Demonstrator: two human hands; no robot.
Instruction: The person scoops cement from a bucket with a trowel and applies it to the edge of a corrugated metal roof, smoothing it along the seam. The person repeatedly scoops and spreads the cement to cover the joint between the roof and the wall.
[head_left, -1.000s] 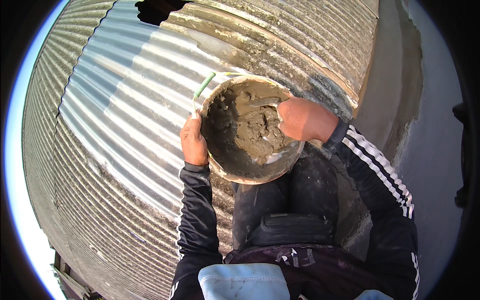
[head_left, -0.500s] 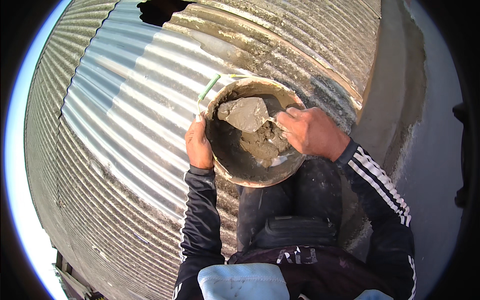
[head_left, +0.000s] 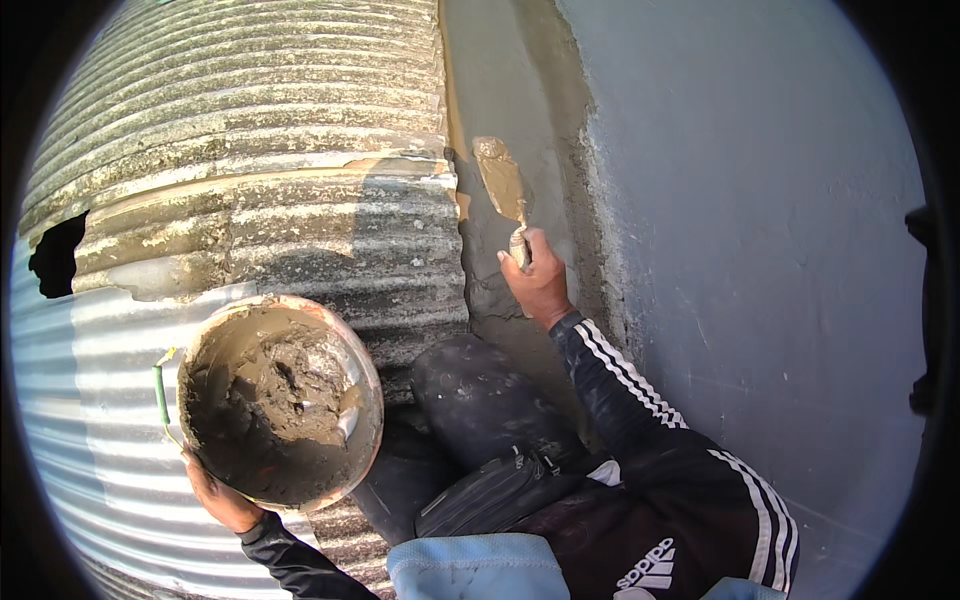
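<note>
My left hand grips the lower rim of a round pan that holds wet grey mortar. My right hand is closed around the handle of a trowel. The trowel blade carries mortar and lies against a wet grey band of mortar that runs along the joint between the corrugated metal roof and a grey wall. My dark-trousered knee rests on the roof between both hands.
The corrugated sheets are smeared with dried mortar near the joint. A dark hole breaks the sheet at the far left. A green strap hangs at the pan's left side. A dark pouch sits at my waist.
My right hand has left the pan with a loaded trowel and moved up right to the wall joint. The view has swung right; the pan now sits lower left.
</note>
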